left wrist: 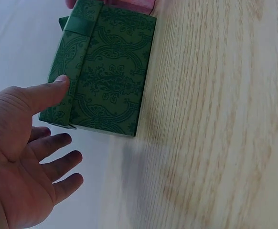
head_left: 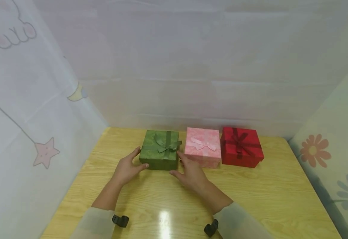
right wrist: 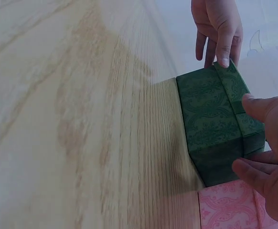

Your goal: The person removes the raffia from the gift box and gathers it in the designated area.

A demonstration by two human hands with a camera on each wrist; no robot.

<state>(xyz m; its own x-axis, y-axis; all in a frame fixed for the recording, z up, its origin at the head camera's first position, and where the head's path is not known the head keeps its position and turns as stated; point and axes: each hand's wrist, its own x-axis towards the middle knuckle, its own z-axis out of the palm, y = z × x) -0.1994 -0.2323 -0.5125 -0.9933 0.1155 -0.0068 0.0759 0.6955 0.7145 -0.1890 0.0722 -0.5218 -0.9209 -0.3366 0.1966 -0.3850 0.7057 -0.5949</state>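
Note:
A dark green gift box (head_left: 159, 146) with a patterned surface, a lid and a ribbon bow stands on the wooden table. At its left side is my left hand (head_left: 126, 169), thumb tip at the lid's front face near the corner. The left wrist view shows the other fingers of this hand spread beside the green box (left wrist: 112, 71). My right hand (head_left: 192, 174) is at the box's right front corner, its thumb tip right at the lid in the right wrist view. Fingers (right wrist: 251, 171) of that hand reach along the side facing the pink box, partly hidden.
Just right of the green box stands a pink gift box (head_left: 203, 144) with a pink bow. Beside that is a red gift box (head_left: 242, 147) with a dark red ribbon. A pale cloth (head_left: 191, 66) hangs behind the wooden table (head_left: 150, 205), with printed cloth on both sides.

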